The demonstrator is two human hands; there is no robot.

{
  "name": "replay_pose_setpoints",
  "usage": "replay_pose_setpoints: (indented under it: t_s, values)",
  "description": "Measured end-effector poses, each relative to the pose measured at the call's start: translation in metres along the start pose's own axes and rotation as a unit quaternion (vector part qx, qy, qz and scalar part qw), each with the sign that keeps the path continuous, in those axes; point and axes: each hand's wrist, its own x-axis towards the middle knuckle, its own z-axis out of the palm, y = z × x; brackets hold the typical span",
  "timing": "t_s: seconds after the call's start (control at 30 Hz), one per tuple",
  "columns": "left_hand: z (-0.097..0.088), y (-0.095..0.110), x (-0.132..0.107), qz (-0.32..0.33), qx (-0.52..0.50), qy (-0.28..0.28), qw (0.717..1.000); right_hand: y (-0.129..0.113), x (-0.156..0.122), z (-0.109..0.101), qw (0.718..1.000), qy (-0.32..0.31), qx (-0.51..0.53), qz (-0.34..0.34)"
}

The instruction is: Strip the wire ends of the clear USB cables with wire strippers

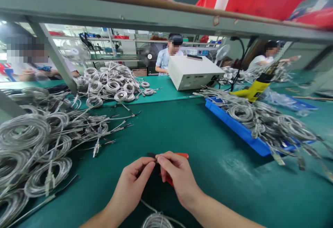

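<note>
Low in the middle of the head view, my left hand (135, 181) and my right hand (177, 177) meet over the green bench (187, 131). Their fingertips pinch a small dark cable end (153, 156) between them. My right hand also grips a red-handled tool (182, 155), mostly hidden by the fingers. A coil of clear silver cable (156, 220) lies just below my wrists at the bench's near edge, and its wire runs up toward my hands.
Heaps of coiled silver cables fill the left side (33, 144) and the far middle (111, 84). A blue tray (239, 127) with more coils sits right, a yellow tool (253, 89) behind it, a white box (194, 72) beyond. People work across the bench.
</note>
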Motion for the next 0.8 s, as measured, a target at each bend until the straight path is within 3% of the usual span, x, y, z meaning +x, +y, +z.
replay_pose_setpoints:
  t_s: [0.1,0.27,0.4,0.63,0.8]
  values:
    - [-0.0019,0.0003,0.0011,-0.03,0.026,-0.021,0.999,0.0003,0.001,-0.0008,0.999,0.001,-0.037,-0.018]
    - [-0.0051,0.0047,0.0017,0.028,0.107,-0.033,0.993,0.0016,-0.0012,-0.0035,0.99,-0.004,-0.119,-0.072]
    - [-0.0022,0.0047,-0.0018,0.027,0.106,-0.032,0.993,0.0036,-0.0029,-0.0042,0.982,-0.017,-0.153,-0.105]
    - [-0.0012,0.0034,-0.0046,0.026,0.062,-0.031,0.997,0.007,0.0003,-0.0017,0.996,-0.012,-0.081,-0.025]
    - [-0.0025,0.0057,-0.0025,0.011,0.02,-0.047,0.999,0.0049,-0.0003,-0.0017,0.997,-0.029,-0.063,-0.015]
